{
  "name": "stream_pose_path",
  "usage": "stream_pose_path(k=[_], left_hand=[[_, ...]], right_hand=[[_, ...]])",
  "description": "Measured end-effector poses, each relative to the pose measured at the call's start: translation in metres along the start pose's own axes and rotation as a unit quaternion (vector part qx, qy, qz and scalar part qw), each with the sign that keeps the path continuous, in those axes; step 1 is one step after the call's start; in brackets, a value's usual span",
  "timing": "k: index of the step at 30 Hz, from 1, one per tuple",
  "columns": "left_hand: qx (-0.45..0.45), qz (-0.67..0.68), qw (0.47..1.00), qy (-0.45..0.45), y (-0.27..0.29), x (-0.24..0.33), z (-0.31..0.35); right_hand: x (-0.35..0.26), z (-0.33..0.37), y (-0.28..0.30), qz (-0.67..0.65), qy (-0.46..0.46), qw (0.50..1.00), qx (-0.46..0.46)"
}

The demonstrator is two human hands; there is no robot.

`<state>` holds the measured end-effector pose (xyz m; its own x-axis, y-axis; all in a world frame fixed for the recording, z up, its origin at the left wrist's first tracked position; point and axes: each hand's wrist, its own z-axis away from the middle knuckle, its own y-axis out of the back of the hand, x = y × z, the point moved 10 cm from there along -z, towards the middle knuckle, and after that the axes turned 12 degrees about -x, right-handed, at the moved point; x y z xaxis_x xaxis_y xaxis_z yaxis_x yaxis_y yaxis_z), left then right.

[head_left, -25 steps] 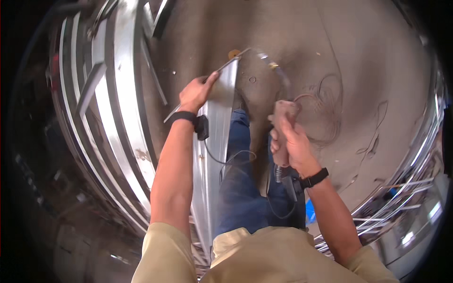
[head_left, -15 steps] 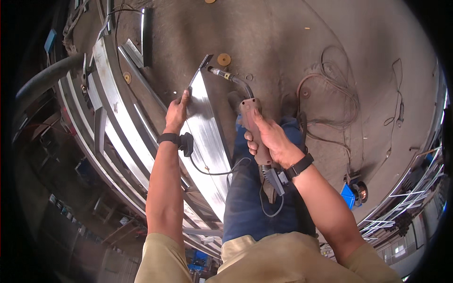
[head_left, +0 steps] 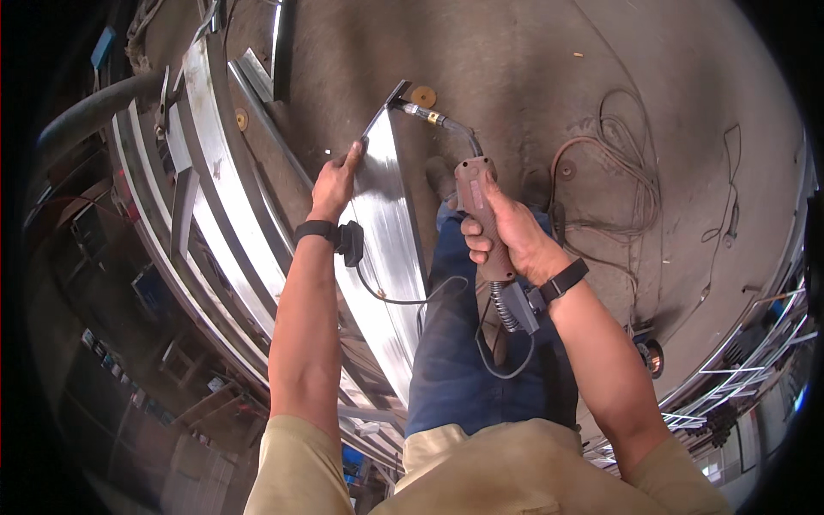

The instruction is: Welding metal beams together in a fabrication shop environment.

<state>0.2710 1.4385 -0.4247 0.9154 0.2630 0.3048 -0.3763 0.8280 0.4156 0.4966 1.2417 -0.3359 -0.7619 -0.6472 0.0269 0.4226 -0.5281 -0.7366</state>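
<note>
1. No package or sign shows plainly; a small blue block sits at the upper left rim, and blue bits lie in the dark clutter at the left, too blurred to tell apart.
2. A shiny steel bar runs from the person's lap up and away, its far end near a round rusty disc on the floor.
3. To the left, long steel rails lie side by side, close against the bar, leaving little room there.
4. To the right, bare concrete floor is open, crossed by loose cables.
5. The left hand rests on the bar's left edge, fingers laid flat, arm stretched forward, a black band at the wrist.
6. The right hand is wrapped tight around the brown handle of a welding torch, wrist bent.
7. The torch tip touches the bar's far end.
</note>
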Motion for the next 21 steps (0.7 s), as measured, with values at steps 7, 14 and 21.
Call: stream_pose_path(k=[7,14,21], left_hand=[[0.008,0.004,1.000,-0.010,0.001,0.011,0.008],[-0.022,-0.011,0.999,0.034,-0.001,0.001,0.001],[0.007,-0.032,0.999,0.043,0.006,0.002,0.006]], right_hand=[[-0.003,0.002,-0.004,0.019,-0.015,1.000,-0.012],[0.001,-0.002,0.001,0.027,-0.030,0.999,0.003],[0.000,-0.003,-0.003,0.035,-0.027,0.999,0.010]])
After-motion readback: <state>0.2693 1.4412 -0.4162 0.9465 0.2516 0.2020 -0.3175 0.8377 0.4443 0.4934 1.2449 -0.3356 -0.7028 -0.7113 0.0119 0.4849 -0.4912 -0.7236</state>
